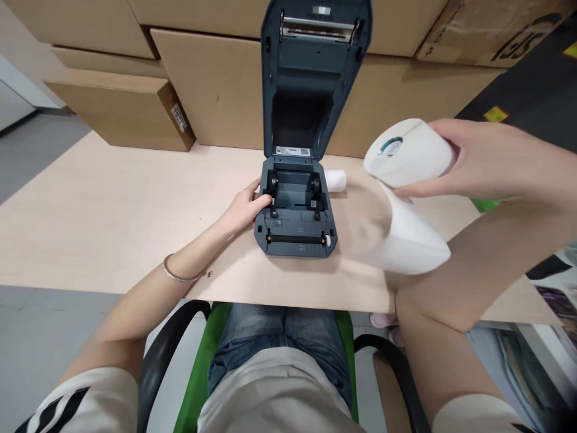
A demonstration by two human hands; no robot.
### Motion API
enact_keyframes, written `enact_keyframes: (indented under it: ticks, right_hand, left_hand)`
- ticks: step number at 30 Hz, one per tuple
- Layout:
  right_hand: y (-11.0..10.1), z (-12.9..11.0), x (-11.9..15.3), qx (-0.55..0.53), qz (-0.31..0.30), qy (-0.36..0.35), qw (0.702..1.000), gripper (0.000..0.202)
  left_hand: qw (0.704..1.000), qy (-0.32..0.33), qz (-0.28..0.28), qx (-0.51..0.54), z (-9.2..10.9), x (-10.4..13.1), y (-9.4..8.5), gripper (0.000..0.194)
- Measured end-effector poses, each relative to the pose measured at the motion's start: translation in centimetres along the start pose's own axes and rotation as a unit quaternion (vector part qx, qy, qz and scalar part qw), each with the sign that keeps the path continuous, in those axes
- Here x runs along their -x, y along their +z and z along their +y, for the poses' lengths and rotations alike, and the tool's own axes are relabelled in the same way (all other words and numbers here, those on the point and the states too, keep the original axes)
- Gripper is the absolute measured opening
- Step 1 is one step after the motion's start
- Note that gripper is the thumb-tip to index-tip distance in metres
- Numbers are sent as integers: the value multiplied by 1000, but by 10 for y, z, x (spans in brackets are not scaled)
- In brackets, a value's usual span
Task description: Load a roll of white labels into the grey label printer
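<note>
White paper roll (410,156) held up beside an open dark blue-grey plastic printer (295,192)

On my head view, the largest thing is the long table (112,240) with a pale wood-look top. Behind it I see brown cardboard boxes (207,90), piled like a wall. The printer stands on the table, and its long lid (318,78) is raised up, so I can look at the 2 black holders (314,183) inside. I have the right hand (487,156) closed around the roll, thumb below and fingers above; the roll is in the air, to the right of the printer and apart from it. From it hangs a wide loose white strip (415,240), which curves downward. With the left hand (241,210) I touch the printer's left side, the thumb over its upper edge. Just beside the printer's right side lies 1 small white cylinder (336,180). A thin metallic bracelet (170,273) is around the left forearm.
</note>
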State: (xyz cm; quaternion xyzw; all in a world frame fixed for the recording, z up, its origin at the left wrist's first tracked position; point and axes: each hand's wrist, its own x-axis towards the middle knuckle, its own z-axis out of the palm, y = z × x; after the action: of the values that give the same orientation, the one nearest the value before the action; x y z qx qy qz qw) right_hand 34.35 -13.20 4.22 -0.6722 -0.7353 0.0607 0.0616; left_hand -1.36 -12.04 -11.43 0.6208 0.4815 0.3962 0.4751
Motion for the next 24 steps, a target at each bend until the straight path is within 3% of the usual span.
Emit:
enact_keyframes:
  ticks: [4,7,10,13,17,24]
  right_hand:
    - [7,-46,11,-57,-12,-99,993,88]
    - [32,-83,-5,-116,-42,-195,973,78]
    - [59,-107,-26,-124,-54,-225,965,71]
    - [76,-112,-42,-103,-54,-220,969,69]
    - [79,-105,-49,-90,-60,-205,973,74]
    - [96,-116,-55,10,-63,-239,969,60]
  left_hand:
    - [1000,-9,-4,7,1,0,0,61]
    - [1000,-13,-1,11,-1,-1,0,62]
    - [1000,-7,-1,10,-2,-2,-1,63]
    - [1000,1,-7,-9,-3,-3,-2,61]
    - [999,15,-7,-39,-1,-1,-4,55]
    - [998,22,-4,-55,-3,0,-4,57]
